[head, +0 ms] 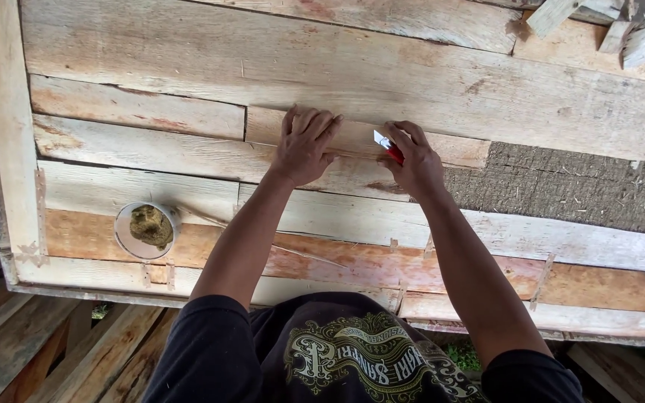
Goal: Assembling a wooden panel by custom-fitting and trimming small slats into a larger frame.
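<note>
Two bare hands work at the middle of the head view, on a surface of rough pale planks. The left hand (306, 145) lies flat, fingers together and spread over a short plank piece (442, 147) set between longer boards, pressing it down. The right hand (414, 164), just beside it, has its fingers clamped on a red-handled utility knife (387, 145), the blade tip resting on that piece's edge. This looks like a trimming or scoring cut; the stroke calls for steady pressure away from the left fingers. At lower left stands a white cup (123, 237) holding a mossy lump.
</note>
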